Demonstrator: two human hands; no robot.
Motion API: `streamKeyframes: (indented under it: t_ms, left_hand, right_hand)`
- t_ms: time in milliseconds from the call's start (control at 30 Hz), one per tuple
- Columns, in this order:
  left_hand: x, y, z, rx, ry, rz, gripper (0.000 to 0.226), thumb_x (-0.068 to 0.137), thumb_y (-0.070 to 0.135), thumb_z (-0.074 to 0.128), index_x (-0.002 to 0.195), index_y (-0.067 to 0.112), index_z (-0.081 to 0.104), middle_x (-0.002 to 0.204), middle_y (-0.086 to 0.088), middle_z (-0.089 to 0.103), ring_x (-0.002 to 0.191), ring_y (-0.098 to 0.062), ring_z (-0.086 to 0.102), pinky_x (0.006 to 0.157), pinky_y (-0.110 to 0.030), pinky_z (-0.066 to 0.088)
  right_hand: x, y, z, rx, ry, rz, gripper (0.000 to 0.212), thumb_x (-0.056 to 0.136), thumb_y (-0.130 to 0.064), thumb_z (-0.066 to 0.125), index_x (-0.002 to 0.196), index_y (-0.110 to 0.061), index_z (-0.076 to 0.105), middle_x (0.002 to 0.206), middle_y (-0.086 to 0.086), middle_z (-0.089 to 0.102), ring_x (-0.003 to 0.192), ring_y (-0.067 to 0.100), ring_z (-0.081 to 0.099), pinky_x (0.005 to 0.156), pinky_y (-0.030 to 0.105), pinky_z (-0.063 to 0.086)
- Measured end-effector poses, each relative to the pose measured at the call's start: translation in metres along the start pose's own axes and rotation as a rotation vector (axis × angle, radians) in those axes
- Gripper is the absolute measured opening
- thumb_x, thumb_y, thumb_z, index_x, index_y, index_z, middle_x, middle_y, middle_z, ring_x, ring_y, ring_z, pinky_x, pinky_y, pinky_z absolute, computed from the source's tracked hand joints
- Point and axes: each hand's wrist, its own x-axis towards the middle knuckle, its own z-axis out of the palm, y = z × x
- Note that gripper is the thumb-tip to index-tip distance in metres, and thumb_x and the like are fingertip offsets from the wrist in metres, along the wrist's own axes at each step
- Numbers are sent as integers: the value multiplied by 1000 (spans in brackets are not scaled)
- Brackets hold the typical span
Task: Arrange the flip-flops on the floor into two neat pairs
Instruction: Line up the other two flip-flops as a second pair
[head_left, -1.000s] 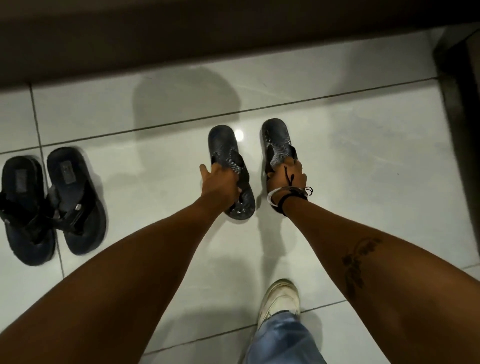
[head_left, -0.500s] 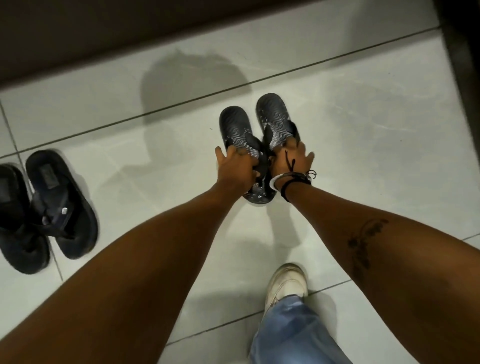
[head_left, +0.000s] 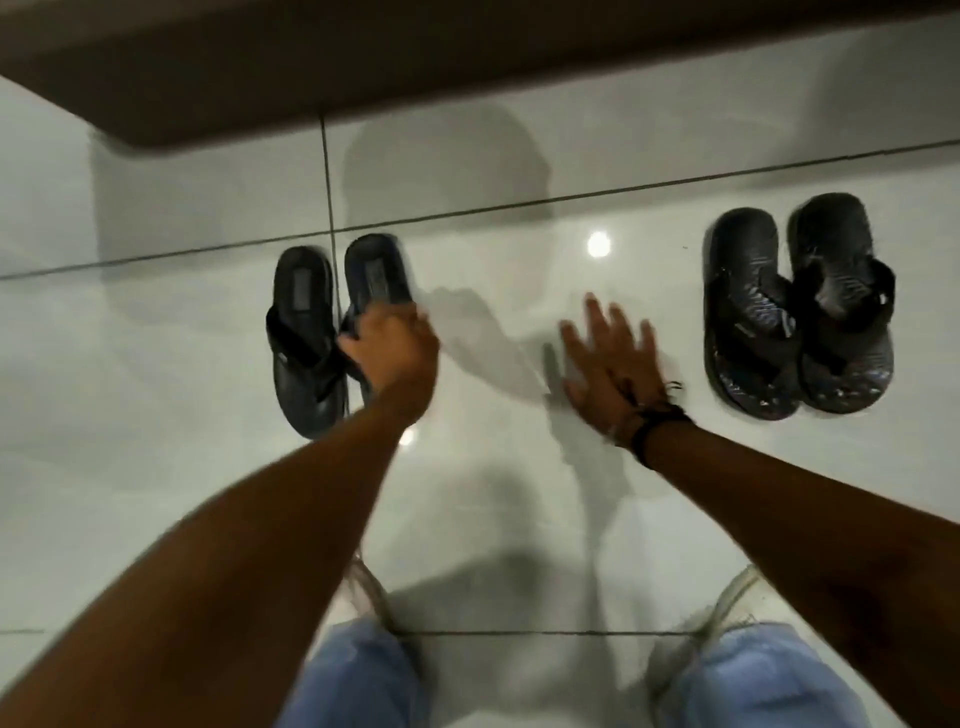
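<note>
Two grey patterned flip-flops (head_left: 748, 312) (head_left: 844, 306) lie side by side, touching, at the right of the white tiled floor, with no hand on them. Two plain black flip-flops lie at the left: the outer one (head_left: 304, 338) flat on the floor, the inner one (head_left: 376, 275) partly under my left hand (head_left: 395, 358), whose fingers are curled over its strap. My right hand (head_left: 605, 364), with dark bands at the wrist, hovers open and blurred over bare floor between the two pairs.
A dark brown furniture edge (head_left: 363, 67) runs along the top, just beyond the flip-flops. My white shoes (head_left: 369, 592) (head_left: 727, 603) and blue jeans (head_left: 358, 680) show at the bottom. Bright light spots reflect on the glossy tiles.
Both hands have let go of the grey pair, which now lies together at the right. My left hand has moved onto the inner black flip-flop; the view has swung left.
</note>
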Motion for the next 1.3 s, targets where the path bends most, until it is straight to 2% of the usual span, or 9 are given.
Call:
streamKeyframes:
  t_ms: [67, 167, 267, 367, 467, 600, 833, 1033, 1300]
  left_hand:
    - [26, -37, -13, 39, -26, -109, 33, 90, 35, 53, 113, 17, 67, 124, -14, 58, 120, -35, 50, 109, -58, 22]
    - [52, -75, -25, 79, -192, -193, 33, 86, 37, 60, 108, 13, 63, 122, -15, 60, 123, -36, 49, 114, -62, 18]
    - [63, -82, -19, 79, -302, -172, 20, 86, 37, 63, 90, 18, 59, 103, -11, 66, 117, -34, 55, 116, -61, 13]
    - [70, -86, -10, 126, -269, -156, 11, 88, 30, 60, 84, 20, 59, 93, -8, 69, 105, -33, 62, 113, -58, 17]
    - [73, -92, -4, 126, -242, -154, 6, 88, 25, 58, 88, 19, 61, 94, -9, 71, 98, -33, 65, 110, -55, 22]
    - [81, -96, -4, 101, -220, -128, 12, 88, 24, 61, 82, 20, 51, 81, -6, 64, 93, -32, 66, 111, -54, 22]
    - [94, -101, -13, 54, -231, -112, 16, 88, 25, 63, 82, 18, 49, 77, -6, 57, 93, -32, 65, 112, -52, 23]
    - [93, -105, -10, 19, -218, -79, 14, 87, 25, 65, 85, 17, 53, 80, -7, 57, 97, -33, 64, 114, -51, 24]
    - [97, -103, -5, 7, -219, -92, 20, 87, 26, 65, 101, 11, 62, 98, -14, 69, 103, -36, 62, 116, -52, 22]
  right_hand:
    - [22, -45, 5, -44, -59, -18, 74, 97, -49, 48, 157, -27, 12, 166, 10, -10, 152, 35, -3, 120, 59, 2]
    - [55, -103, 9, -94, -161, 59, 82, 96, -57, 47, 158, -26, 2, 164, 11, -18, 151, 38, -10, 120, 61, 2]
    - [74, -128, 12, -150, -317, 127, 92, 92, -62, 50, 157, -27, -4, 163, 12, -23, 150, 43, -14, 117, 67, 1]
    - [76, -135, 20, -108, -406, 183, 100, 89, -58, 58, 156, -30, -10, 161, 12, -29, 149, 43, -18, 116, 68, -2]
    - [70, -133, 26, -139, -399, 188, 101, 91, -48, 62, 156, -31, -13, 161, 11, -30, 150, 41, -17, 117, 67, 2]
    - [68, -129, 28, -144, -370, 179, 107, 86, -53, 68, 156, -32, -11, 162, 10, -26, 151, 39, -14, 119, 64, 5]
    - [69, -130, 24, -155, -376, 176, 103, 89, -49, 66, 156, -32, -9, 162, 11, -25, 151, 38, -12, 120, 61, 8]
    - [70, -128, 29, -152, -365, 169, 107, 87, -49, 69, 156, -32, -9, 162, 11, -24, 151, 38, -12, 121, 58, 10]
    - [76, -125, 36, -163, -364, 171, 110, 84, -49, 72, 156, -33, -8, 163, 11, -24, 151, 39, -12, 120, 59, 12]
